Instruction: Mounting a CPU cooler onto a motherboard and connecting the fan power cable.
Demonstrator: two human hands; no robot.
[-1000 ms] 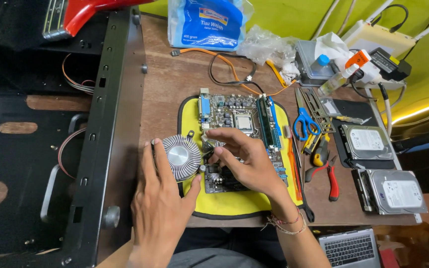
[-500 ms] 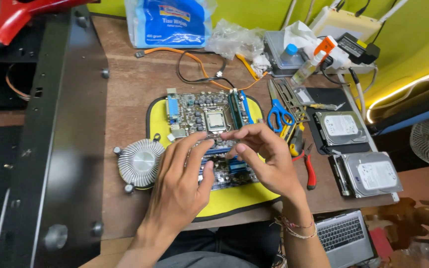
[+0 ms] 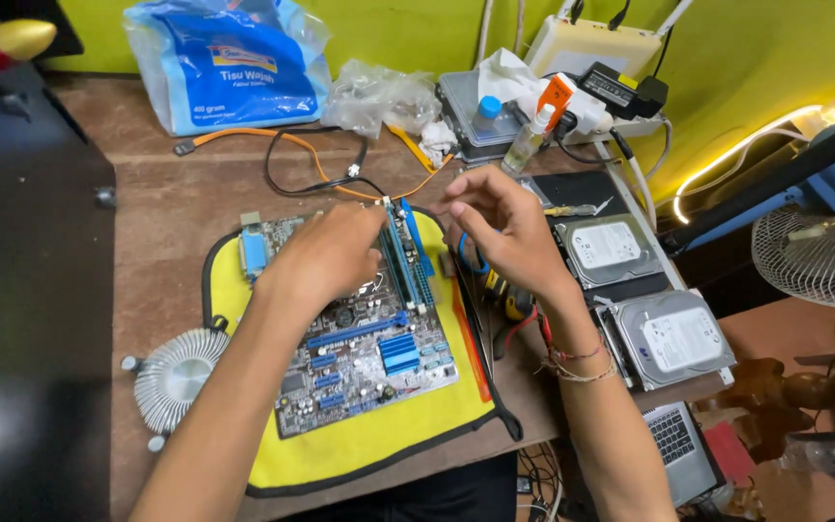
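Note:
A green motherboard point(image 3: 369, 358) with blue slots lies on a yellow mat point(image 3: 340, 454). My left hand point(image 3: 326, 256) rests on the board. Its fingertips pinch the far end of a memory module point(image 3: 400, 256) standing in its slot. My right hand point(image 3: 500, 227) hovers just right of the slots with its fingers loosely curled and nothing visible in them. It sits above blue-handled scissors point(image 3: 471, 261) and small tools. A round finned heatsink cooler point(image 3: 178, 375) lies on the table left of the mat.
Two hard drives point(image 3: 616, 249) point(image 3: 683, 336) lie at the right, with a laptop corner point(image 3: 674, 445) below them. A black computer case point(image 3: 21, 290) fills the left. At the back are a blue tissue pack point(image 3: 234, 63), an orange cable point(image 3: 273, 140) and a small bottle point(image 3: 524, 145). A fan point(image 3: 823, 256) stands far right.
The left hand let go of the cooler, which now lies on the table. Both hands moved from the board's middle up to the memory slots. The right hand has drawn off to the right.

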